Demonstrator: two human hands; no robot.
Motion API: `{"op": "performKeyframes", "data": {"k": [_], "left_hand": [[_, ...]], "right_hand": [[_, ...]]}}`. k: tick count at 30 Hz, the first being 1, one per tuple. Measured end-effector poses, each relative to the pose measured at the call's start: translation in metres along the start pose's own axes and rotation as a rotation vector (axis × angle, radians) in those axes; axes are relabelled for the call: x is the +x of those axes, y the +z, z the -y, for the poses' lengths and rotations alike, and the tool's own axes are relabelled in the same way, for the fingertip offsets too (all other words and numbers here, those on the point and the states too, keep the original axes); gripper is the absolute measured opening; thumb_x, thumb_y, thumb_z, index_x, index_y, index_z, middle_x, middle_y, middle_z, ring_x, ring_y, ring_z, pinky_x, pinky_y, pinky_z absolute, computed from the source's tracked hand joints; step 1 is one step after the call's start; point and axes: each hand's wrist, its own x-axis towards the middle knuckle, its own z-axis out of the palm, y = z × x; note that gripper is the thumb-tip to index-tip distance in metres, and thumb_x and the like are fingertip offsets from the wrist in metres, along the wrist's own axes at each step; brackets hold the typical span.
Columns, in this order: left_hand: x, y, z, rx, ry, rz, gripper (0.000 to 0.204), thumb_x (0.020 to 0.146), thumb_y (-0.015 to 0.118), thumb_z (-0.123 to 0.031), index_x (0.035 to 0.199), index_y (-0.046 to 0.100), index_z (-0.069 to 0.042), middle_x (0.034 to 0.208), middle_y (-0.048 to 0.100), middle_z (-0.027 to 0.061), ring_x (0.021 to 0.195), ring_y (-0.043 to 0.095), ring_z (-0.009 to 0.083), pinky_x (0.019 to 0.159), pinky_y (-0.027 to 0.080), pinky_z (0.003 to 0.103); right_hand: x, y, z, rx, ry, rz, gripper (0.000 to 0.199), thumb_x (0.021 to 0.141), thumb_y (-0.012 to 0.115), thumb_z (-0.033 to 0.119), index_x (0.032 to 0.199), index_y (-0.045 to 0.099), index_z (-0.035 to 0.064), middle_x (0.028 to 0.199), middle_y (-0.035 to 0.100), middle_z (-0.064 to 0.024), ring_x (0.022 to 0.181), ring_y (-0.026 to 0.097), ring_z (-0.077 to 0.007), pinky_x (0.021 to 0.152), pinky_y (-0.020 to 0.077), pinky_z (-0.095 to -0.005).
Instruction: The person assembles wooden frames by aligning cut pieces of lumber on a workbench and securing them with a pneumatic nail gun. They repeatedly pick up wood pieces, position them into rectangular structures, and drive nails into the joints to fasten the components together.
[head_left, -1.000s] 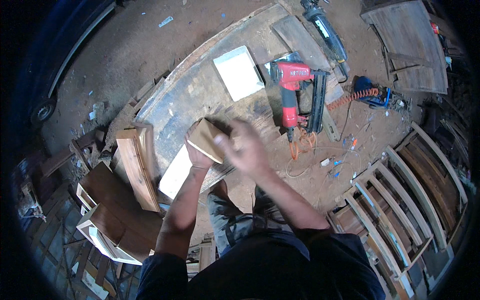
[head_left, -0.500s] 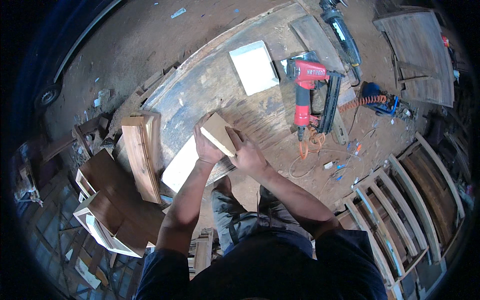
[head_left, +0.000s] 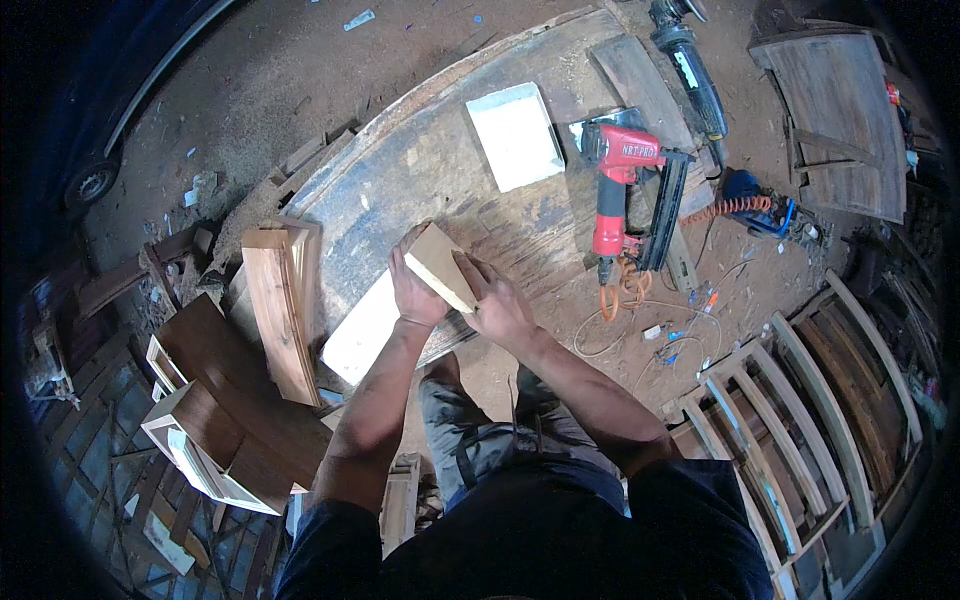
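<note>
I have a small, pale wooden block (head_left: 440, 266) in both hands, and I take it as my landmark. My left hand (head_left: 415, 290) wraps its left end with the fingers curled round it, and my right hand (head_left: 500, 305) closes on its lower right edge, so neither hand is open. The block is tilted, raised a little over the worn tabletop (head_left: 400, 190) rather than lying flat on it.

Just below and left of the block a long white board (head_left: 365, 330) lies on the tabletop's near edge. Above and right of the block sits a white square panel (head_left: 515, 135), and farther right of that the red nail gun (head_left: 625, 190) rests with its orange coiled hose (head_left: 735, 207) trailing away. Well left of the block stand several brown wooden pieces (head_left: 280, 305) leaning together.

As I judge it, the work is at an early or middle point: the block is picked up and being turned or checked in my grip, not yet set against any other piece. The nail gun lies untouched, so any fastening seems yet to come. I can't tell which face of the block is meant to go down.
</note>
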Motion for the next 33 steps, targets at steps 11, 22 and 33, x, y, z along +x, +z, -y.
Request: {"op": "performKeyframes", "data": {"k": [11, 22, 33], "left_hand": [[0.000, 0.002, 0.005, -0.063, 0.010, 0.067, 0.070, 0.078, 0.073, -0.039, 0.135, 0.055, -0.002, 0.135, 0.054, 0.0183, 0.124, 0.049, 0.0386, 0.108, 0.036, 0.051], [-0.004, 0.015, 0.011, -0.051, 0.002, 0.068, 0.091, 0.064, 0.083, -0.053, 0.134, 0.054, -0.003, 0.133, 0.054, 0.0158, 0.122, 0.049, 0.0366, 0.106, 0.037, 0.050], [0.002, 0.002, 0.004, -0.010, -0.004, 0.145, 0.092, 0.062, 0.084, -0.057, 0.133, 0.056, -0.006, 0.133, 0.053, 0.0143, 0.120, 0.047, 0.0374, 0.105, 0.037, 0.051]], "right_hand": [[0.000, 0.004, -0.001, 0.034, -0.011, -0.056, 0.073, 0.086, 0.067, 0.018, 0.152, 0.039, 0.0048, 0.134, 0.057, -0.0299, 0.118, 0.061, -0.0468, 0.093, 0.0556, -0.0511], [0.002, -0.129, -0.013, -0.241, 0.128, -0.590, 0.078, 0.085, 0.076, 0.014, 0.151, 0.038, -0.0015, 0.130, 0.055, -0.0262, 0.122, 0.054, -0.0451, 0.107, 0.0416, -0.0498], [0.009, -0.162, -0.032, 0.082, 0.530, -0.646, 0.097, 0.077, 0.075, 0.005, 0.158, 0.023, -0.0030, 0.097, 0.069, -0.0154, 0.079, 0.069, -0.0263, 0.076, 0.0556, -0.0386]]}}
